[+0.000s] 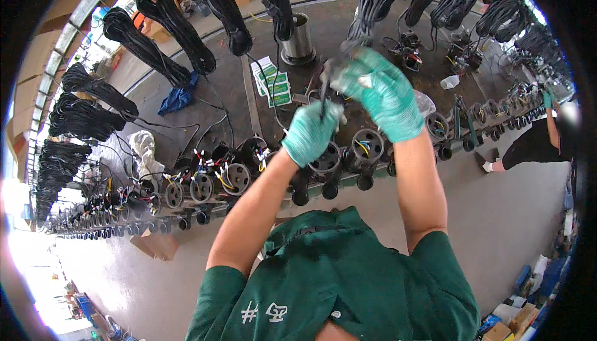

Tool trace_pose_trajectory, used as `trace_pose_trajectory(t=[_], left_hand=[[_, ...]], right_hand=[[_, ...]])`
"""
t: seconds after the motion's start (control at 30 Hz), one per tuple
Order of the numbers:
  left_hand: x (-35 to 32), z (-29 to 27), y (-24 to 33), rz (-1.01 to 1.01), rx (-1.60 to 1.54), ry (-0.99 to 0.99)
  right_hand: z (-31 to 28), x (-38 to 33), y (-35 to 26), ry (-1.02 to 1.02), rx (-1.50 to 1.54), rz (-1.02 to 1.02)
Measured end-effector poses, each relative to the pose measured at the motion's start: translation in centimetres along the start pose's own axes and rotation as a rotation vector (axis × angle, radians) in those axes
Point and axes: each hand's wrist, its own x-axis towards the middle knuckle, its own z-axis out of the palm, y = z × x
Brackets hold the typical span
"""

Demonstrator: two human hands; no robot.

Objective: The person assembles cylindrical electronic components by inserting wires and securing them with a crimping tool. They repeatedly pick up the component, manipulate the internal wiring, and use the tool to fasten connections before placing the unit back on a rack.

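Note:
My left hand (313, 132), in a green-and-white work glove, is closed around a thin black cable (324, 92) that stands up out of the fist. Higher and just to the right, my right hand (385, 95) wears a matching glove. Its fingers are curled in at the cable's upper end, partly blurred, and what they grip is unclear. Below both hands, round black housings (367, 145) with open tops and coloured wires line the bench's near edge. A bundle of grey cable (373, 5) hangs just beyond my right hand.
Coils of black cable (177, 30) hang over the dark bench (217, 101). On it lie a metal cylinder (299, 41), green-and-white cards (273, 83), a blue cloth (177, 97), a clear plastic bag (144, 154) and motor parts (407, 51). Another person (538, 139) works at the far right.

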Motion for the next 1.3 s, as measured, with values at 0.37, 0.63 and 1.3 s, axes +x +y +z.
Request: trace_pose_trajectory(t=[0.37, 0.63, 1.3], left_hand=[[6.4, -2.1, 16.7, 0.054, -0.767, -0.001], [5.8, -9.4, 26.1, 0.444, -1.203, -0.099], [-9.9, 6.9, 5.7, -0.588, -0.748, -0.238]], right_hand=[[-4.1, 1.9, 13.9, 0.072, -0.965, 0.304], [-10.4, 3.2, 11.0, 0.152, -0.86, 0.057], [-7.2, -23.2, 9.4, -0.958, -0.956, 0.972]])
